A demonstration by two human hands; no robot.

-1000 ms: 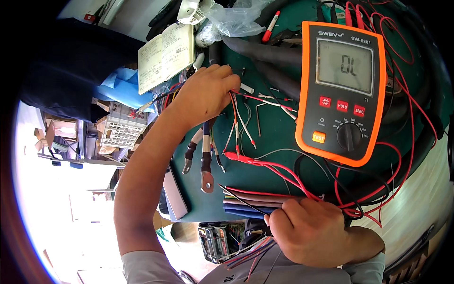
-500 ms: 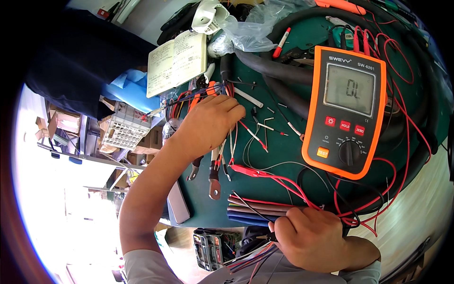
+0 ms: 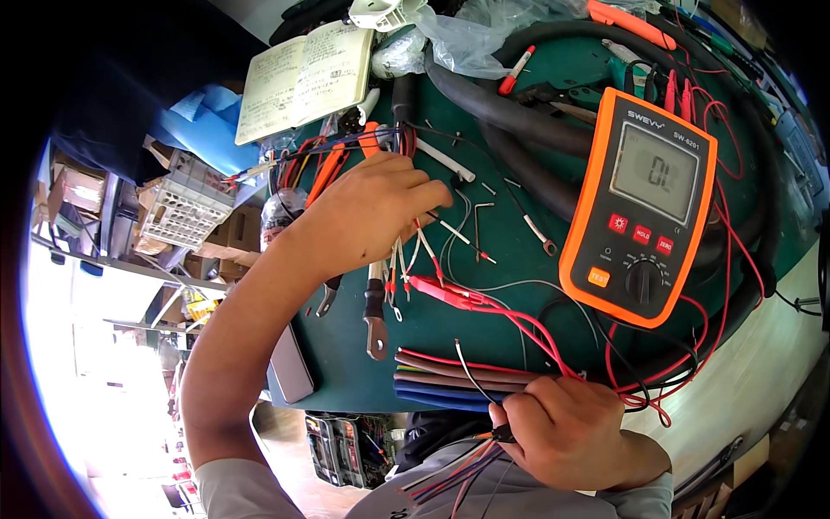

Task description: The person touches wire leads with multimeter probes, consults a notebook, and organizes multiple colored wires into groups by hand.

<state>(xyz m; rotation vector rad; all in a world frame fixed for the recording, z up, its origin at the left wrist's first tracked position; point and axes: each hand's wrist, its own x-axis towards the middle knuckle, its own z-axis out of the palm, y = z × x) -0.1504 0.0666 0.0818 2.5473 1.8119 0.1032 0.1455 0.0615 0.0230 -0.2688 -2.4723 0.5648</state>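
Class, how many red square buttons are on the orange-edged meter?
3, in a slanting row below the screen: left button, middle button, right button. None appears hidden.

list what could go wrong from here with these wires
The thin red-tipped wires hang bunched under the left hand, so its fingers might mix them up. The red plastic clip lies close to them and could touch the wrong one. Looping red cables near the right hand might snag and tug the orange-rimmed grey meter.

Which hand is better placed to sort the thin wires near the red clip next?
Left, probably: the left hand is at those thin wires, while the right hand holds a black clip farther off.
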